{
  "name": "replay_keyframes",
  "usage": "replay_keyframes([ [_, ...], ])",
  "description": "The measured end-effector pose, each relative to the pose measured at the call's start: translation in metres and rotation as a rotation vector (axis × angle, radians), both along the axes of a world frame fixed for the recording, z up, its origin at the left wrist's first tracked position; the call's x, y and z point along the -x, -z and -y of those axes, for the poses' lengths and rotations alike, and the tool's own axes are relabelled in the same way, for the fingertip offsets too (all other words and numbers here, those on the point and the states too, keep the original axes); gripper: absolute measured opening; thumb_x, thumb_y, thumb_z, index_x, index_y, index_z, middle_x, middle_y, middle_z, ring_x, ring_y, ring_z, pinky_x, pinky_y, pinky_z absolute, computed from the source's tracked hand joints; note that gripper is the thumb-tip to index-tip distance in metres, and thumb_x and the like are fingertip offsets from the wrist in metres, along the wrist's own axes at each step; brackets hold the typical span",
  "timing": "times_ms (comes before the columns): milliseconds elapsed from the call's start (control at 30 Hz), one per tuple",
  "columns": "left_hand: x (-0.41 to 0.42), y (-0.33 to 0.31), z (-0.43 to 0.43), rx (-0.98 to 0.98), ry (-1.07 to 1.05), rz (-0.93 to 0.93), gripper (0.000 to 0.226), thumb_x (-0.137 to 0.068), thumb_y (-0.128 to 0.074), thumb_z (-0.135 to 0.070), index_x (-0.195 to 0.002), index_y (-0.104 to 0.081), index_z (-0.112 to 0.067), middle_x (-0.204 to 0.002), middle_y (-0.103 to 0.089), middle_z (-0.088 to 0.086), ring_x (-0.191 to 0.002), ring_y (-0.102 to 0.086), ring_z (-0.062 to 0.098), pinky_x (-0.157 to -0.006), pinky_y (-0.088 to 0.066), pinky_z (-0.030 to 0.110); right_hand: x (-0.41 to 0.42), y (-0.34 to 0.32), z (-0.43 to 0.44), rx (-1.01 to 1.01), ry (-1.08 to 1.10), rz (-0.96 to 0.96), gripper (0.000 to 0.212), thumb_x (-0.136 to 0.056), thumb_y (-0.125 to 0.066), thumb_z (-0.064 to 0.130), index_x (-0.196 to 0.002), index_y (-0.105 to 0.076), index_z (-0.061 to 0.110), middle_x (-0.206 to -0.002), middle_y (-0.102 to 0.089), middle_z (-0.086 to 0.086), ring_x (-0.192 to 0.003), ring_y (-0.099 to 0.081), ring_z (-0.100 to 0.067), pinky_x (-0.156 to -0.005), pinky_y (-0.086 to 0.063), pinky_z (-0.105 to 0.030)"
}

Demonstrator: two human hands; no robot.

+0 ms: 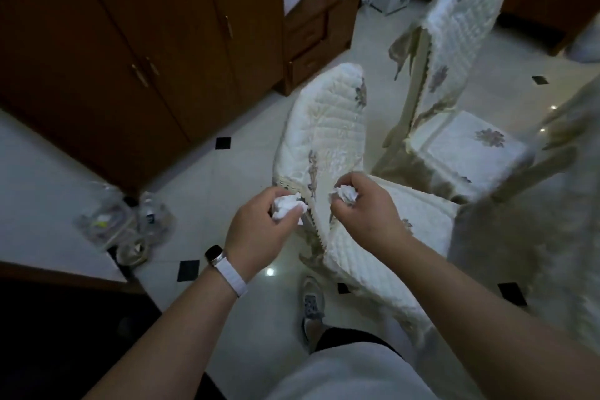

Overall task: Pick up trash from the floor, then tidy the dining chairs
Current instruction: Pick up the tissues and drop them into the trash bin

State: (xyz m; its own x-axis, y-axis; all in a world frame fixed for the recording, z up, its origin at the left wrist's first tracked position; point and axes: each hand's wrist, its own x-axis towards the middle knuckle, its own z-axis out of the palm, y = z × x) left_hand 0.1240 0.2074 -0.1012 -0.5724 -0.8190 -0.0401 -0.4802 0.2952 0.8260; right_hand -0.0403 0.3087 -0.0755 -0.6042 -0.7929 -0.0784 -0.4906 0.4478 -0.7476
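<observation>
The pale tiled floor with small black diamond insets [227,178] fills the room, and a dark brown wooden cabinet with brass handles [113,58] stands along its left side. Two dining chairs in cream quilted covers with purple flower prints are plainly visible. The nearer chair [324,127] stands just past the hands, its tall backrest running up and away from them, and its seat extends toward the lower right. The farther chair [461,26] stands beyond and to the right, its backrest upright and its seat also facing right. A blurred cream fabric shape [535,221] fills the right edge; whether it is a third chair cannot be told.

A heap of clear plastic bottles and packaging [123,224] lies on the floor to the left, well apart from both hands.

The left hand [256,227] has its fingers curled round one crumpled white paper wad [285,206], which sticks out at the fingertips. The right hand [367,208] pinches a second crumpled white paper wad [345,195] between thumb and curled fingers. Both wads are held off the floor, near each other, in front of the foot of the nearer chair's backrest. They are roundish lumps with no clear long axis.

A dark-faced watch on a white band [216,253] sits on the left wrist.
</observation>
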Motion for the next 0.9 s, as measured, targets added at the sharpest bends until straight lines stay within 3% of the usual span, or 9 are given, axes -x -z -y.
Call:
replay_keyframes([
  [167, 0.012, -0.010, 0.063, 0.011, -0.047, 0.061, 0.019, -0.086, -0.069, -0.040, -0.101, -0.065, -0.029, -0.086, -0.068, -0.016, -0.076, -0.063, 0.000, -0.062, -0.051, 0.024, 0.024, 0.002, 0.078, 0.020, -0.058, 0.075, 0.014, -0.087, -0.062, 0.027, -0.098, -0.056, 0.032, -0.095, -0.063, 0.009, -0.073, -0.060, -0.009, -0.068, -0.047, -0.027],
  [300, 0.027, -0.026, 0.113, 0.079, -0.074, 0.067, 0.014, -0.087, -0.069, -0.038, -0.099, -0.064, -0.031, -0.085, -0.067, -0.017, -0.077, -0.062, 0.000, -0.063, -0.054, 0.028, 0.039, -0.006, 0.132, 0.032, -0.116, 0.087, 0.014, -0.088, -0.061, 0.027, -0.098, -0.053, 0.034, -0.084, -0.060, 0.011, -0.067, -0.058, -0.005, -0.058, -0.043, -0.022],
  [500, 0.031, -0.038, 0.176, 0.112, -0.071, 0.069, 0.018, -0.087, -0.070, -0.039, -0.100, -0.065, -0.028, -0.085, -0.068, -0.012, -0.077, -0.063, 0.005, -0.066, -0.055, 0.038, 0.043, -0.009, 0.197, 0.080, -0.117, 0.101, 0.007, -0.086, -0.063, 0.026, -0.091, -0.058, 0.027, -0.079, -0.062, 0.010, -0.071, -0.059, -0.005, -0.065, -0.046, -0.025],
  [633, 0.033, -0.026, 0.229, 0.091, -0.041, 0.042, 0.016, -0.086, -0.071, -0.038, -0.099, -0.065, -0.030, -0.085, -0.068, -0.013, -0.076, -0.064, 0.005, -0.065, -0.055, 0.037, 0.042, 0.001, 0.239, 0.071, -0.057, 0.095, 0.010, -0.085, -0.065, 0.026, -0.088, -0.056, 0.031, -0.075, -0.060, 0.014, -0.069, -0.058, 0.001, -0.059, -0.041, -0.010],
  [700, 0.036, -0.018, 0.254, 0.080, 0.004, 0.039, 0.017, -0.086, -0.070, -0.038, -0.099, -0.065, -0.030, -0.086, -0.068, -0.013, -0.076, -0.063, 0.004, -0.063, -0.055, 0.034, 0.041, 0.005, 0.258, 0.040, -0.016, 0.094, 0.011, -0.086, -0.065, 0.025, -0.088, -0.056, 0.031, -0.075, -0.059, 0.015, -0.071, -0.057, 0.001, -0.062, -0.043, -0.015],
  [833, 0.033, -0.001, 0.328, 0.028, 0.120, 0.026, 0.016, -0.086, -0.070, -0.037, -0.099, -0.065, -0.029, -0.085, -0.068, -0.013, -0.075, -0.063, 0.002, -0.057, -0.045, 0.014, 0.031, 0.012, 0.313, -0.010, 0.104, 0.045, 0.007, -0.086, -0.064, 0.024, -0.091, -0.059, 0.027, -0.075, -0.060, 0.011, -0.070, -0.057, -0.006, -0.065, -0.045, -0.026],
  [900, 0.025, 0.005, 0.368, -0.012, 0.148, 0.006, 0.014, -0.085, -0.071, -0.038, -0.096, -0.064, -0.031, -0.083, -0.069, -0.013, -0.074, -0.064, 0.002, -0.059, -0.046, 0.018, 0.022, 0.009, 0.340, -0.023, 0.171, 0.050, 0.006, -0.085, -0.063, 0.024, -0.089, -0.059, 0.027, -0.073, -0.061, 0.009, -0.068, -0.058, -0.008, -0.060, -0.042, -0.025],
])
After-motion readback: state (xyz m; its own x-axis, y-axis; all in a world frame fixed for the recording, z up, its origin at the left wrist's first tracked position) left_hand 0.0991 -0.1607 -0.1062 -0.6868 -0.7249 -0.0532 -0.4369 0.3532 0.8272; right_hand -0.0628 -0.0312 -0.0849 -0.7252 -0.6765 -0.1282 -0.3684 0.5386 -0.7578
